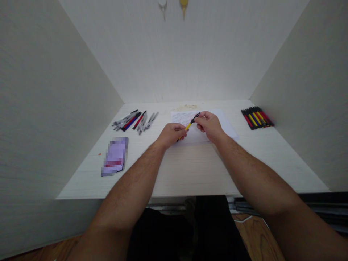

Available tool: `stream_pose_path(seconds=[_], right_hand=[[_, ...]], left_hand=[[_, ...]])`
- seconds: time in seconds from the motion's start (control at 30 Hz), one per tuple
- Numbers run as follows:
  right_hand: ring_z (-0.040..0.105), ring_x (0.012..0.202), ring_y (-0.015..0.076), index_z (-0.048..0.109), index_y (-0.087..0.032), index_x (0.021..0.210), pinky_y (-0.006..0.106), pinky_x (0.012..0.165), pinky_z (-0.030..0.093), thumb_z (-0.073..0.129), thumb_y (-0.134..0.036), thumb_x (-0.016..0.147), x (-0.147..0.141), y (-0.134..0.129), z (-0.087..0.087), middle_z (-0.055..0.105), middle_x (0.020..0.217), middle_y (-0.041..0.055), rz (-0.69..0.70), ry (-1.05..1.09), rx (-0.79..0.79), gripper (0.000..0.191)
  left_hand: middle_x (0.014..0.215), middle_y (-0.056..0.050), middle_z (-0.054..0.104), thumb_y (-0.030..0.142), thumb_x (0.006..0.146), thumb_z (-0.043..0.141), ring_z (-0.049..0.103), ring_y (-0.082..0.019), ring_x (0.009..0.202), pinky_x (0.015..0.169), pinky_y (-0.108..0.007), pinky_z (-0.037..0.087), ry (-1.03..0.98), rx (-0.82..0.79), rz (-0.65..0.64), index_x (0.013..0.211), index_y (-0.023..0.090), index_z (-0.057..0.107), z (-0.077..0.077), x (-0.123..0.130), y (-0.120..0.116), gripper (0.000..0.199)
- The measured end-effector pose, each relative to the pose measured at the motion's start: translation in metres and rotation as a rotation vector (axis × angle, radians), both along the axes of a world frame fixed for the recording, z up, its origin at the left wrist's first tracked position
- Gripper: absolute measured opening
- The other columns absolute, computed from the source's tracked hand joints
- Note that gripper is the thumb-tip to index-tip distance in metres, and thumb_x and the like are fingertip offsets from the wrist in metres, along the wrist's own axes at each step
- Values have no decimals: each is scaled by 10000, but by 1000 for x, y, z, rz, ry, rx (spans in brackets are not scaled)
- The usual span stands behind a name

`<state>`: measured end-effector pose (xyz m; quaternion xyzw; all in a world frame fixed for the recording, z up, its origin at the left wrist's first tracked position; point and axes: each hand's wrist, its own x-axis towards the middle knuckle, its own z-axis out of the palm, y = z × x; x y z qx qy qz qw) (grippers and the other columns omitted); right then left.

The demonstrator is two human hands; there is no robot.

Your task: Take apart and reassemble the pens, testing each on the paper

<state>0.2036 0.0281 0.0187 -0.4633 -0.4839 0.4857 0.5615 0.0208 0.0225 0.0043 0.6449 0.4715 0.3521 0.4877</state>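
A yellow pen (188,126) with black ends slants between both hands above the paper. My left hand (172,135) is closed round its lower yellow part, and the black tip pokes out below the fingers. At the upper end, my right hand (208,125) pinches the black part between thumb and fingers. Under the hands lie white sheets of paper (227,125), with grey scribbles on the left portion. The hands cover part of the sheets.
Loose clear, red and blue pens (136,121) lie at the back left. A row of red, yellow and blue pens (257,117) lies at the right by the side wall. A blurred purple object (115,156) rests at the left. Walls (187,65) enclose the white table (190,170).
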Motion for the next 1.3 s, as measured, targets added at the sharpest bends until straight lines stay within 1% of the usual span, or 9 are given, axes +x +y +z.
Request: stream_pose_path(seconds=[0.13, 0.3, 0.47, 0.63, 0.87, 1.03, 1.1, 1.23, 1.3], right_hand=[[428, 399, 68, 539, -207, 706, 192, 383, 261, 695, -226, 629, 0, 0, 1, 528, 474, -61, -4, 22, 2, 175], [424, 413, 69, 663, -175, 843, 197, 387, 264, 693, -240, 650, 0, -3, 4, 538, 491, -53, 25, 16, 17, 207], [413, 411, 66, 642, -173, 723, 200, 386, 259, 714, -266, 650, 0, -3, 2, 537, 484, -41, 33, 11, 32, 138], [406, 404, 58, 538, -197, 627, 198, 381, 260, 732, -309, 661, 1, -1, -1, 607, 547, -15, 8, -20, 27, 226], [427, 422, 57, 526, -196, 605, 196, 380, 277, 750, -369, 681, 0, -1, -2, 621, 568, -3, -19, -69, 33, 293], [409, 427, 48, 597, -180, 653, 196, 376, 262, 749, -453, 691, 3, -1, -1, 603, 587, -3, 20, -33, 0, 315], [407, 434, 46, 627, -173, 684, 196, 373, 254, 746, -439, 690, 4, -2, 0, 608, 615, -1, 53, 19, -17, 292], [418, 452, 48, 686, -176, 807, 199, 370, 247, 747, -326, 653, 4, -1, 1, 637, 706, -1, 73, 99, -13, 223], [402, 446, 48, 682, -178, 786, 200, 371, 241, 742, -299, 646, 3, -1, 1, 622, 676, -11, 66, 95, -1, 194]], left_hand=[[575, 3, 602, 289, 696, 690, 482, -79, 488, 478, -219, 323, -2, 11, 13, 773, 139, 693, 0, 0, 0, 169], [595, -2, 617, 303, 710, 688, 491, -81, 492, 474, -221, 324, 26, 32, 7, 784, 139, 693, -1, -1, 1, 180], [579, 6, 607, 296, 705, 689, 484, -78, 485, 475, -222, 327, 22, 26, 1, 773, 137, 684, 1, 0, 0, 173], [570, 12, 606, 281, 677, 705, 477, -75, 476, 467, -221, 311, -2, 7, 22, 768, 137, 682, 4, 2, -2, 171], [579, 9, 606, 299, 673, 705, 483, -78, 488, 481, -223, 325, 0, 14, 27, 788, 138, 695, 4, 2, -2, 198], [596, -2, 616, 296, 699, 679, 498, -83, 499, 478, -222, 337, 8, 11, 36, 783, 139, 704, 4, 2, -2, 180], [613, -12, 630, 288, 705, 665, 514, -88, 513, 486, -223, 354, -3, 4, 46, 802, 135, 714, 5, 2, -3, 188], [653, -31, 658, 280, 715, 648, 535, -92, 536, 513, -228, 385, -12, -13, 40, 840, 128, 729, 7, 4, -4, 214], [657, -31, 660, 280, 716, 646, 533, -91, 535, 512, -227, 384, -8, -17, 37, 836, 128, 728, 7, 4, -4, 210]])
